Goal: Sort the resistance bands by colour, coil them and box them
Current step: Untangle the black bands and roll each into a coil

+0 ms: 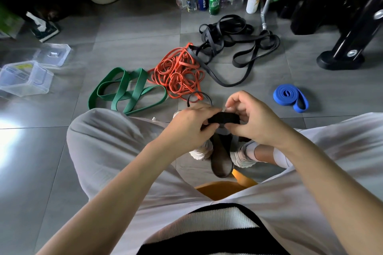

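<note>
free: bare floor (41,161) at left | blocked ahead — green bands (137,84), orange bands (176,74), black bands (213,37)

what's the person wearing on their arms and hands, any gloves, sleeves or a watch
Nothing: left hand and right hand are bare, no gloves, rings or watch in view. The left forearm and right forearm are uncovered to the frame's edge, no sleeve showing. Between them a black and white striped top shows.

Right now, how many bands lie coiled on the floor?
1: the blue band, on the floor right of the right hand. The black band gripped with the left hand is only partly coiled.
</note>
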### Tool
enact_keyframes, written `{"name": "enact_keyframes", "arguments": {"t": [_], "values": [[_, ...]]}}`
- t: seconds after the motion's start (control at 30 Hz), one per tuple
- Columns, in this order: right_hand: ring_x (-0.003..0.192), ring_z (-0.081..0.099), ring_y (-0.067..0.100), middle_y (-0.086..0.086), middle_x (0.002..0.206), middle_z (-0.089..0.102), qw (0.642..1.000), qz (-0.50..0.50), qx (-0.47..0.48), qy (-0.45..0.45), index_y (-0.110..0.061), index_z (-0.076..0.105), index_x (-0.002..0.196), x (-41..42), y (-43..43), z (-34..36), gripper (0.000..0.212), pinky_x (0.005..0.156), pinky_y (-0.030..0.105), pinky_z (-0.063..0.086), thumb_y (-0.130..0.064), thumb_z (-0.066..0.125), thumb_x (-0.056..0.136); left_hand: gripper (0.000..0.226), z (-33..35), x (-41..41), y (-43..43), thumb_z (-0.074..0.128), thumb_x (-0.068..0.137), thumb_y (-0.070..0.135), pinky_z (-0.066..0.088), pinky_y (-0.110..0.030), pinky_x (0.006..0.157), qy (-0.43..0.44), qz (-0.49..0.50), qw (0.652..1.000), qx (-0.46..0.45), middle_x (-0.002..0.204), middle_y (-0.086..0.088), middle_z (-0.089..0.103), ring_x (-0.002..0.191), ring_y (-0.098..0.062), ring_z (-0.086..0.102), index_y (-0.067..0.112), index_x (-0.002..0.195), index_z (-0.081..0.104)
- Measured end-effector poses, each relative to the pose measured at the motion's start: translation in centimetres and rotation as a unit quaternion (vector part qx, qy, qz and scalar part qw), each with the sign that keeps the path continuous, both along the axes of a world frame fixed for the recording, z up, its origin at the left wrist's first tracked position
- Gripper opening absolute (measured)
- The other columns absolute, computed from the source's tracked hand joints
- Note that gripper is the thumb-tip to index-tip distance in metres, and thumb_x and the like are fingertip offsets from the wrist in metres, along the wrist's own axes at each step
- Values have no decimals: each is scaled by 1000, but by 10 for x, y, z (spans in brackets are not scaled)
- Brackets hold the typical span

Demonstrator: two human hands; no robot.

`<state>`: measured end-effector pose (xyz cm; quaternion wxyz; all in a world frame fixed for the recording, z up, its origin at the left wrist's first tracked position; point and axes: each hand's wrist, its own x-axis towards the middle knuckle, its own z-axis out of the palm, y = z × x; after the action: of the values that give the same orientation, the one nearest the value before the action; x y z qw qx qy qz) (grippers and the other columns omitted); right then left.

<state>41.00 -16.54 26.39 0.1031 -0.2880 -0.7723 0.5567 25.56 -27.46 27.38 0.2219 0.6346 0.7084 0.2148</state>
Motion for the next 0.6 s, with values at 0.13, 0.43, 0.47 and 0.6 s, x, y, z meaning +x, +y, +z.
{"name": "enact_keyframes", "arguments": {"t": [0.13, 0.43, 0.47, 0.6], "values": [[85, 63, 16, -1, 87, 68, 999, 11, -36, 30, -36, 50, 91, -3, 1, 3, 43, 86, 35, 49, -5, 73, 71, 39, 1, 6, 1, 63, 75, 36, 44, -29, 73, -18, 48, 999, 15, 87, 3, 62, 80, -10, 53, 15, 108, 68], [89, 58, -9, -21, 86, 66, 999, -12, 41, 15, -45, 57, 90, 1, 4, 2, 39, 87, 16, 43, -16, 78, 73, 26, 22, -14, 5, 81, 69, 5, 52, -29, 66, -282, 129, 951, -24, 67, 5, 67, 61, -14, 60, 20, 85, 67], [90, 59, -9, -23, 86, 68, 999, -26, 29, 30, -46, 60, 91, 0, 4, 4, 39, 88, 16, 44, -17, 78, 72, 27, 19, -15, 5, 81, 68, 5, 52, -26, 67, -334, 136, 933, -9, 70, 7, 69, 65, -13, 61, 17, 86, 66], [90, 67, 0, -20, 86, 72, 991, -62, -66, 103, -39, 66, 89, -10, -4, 8, 28, 87, 17, 49, -28, 75, 65, 28, 5, -11, 2, 73, 68, 9, 52, -28, 73, -541, 195, 818, 29, 81, -6, 70, 77, -23, 61, 7, 94, 65]]}}
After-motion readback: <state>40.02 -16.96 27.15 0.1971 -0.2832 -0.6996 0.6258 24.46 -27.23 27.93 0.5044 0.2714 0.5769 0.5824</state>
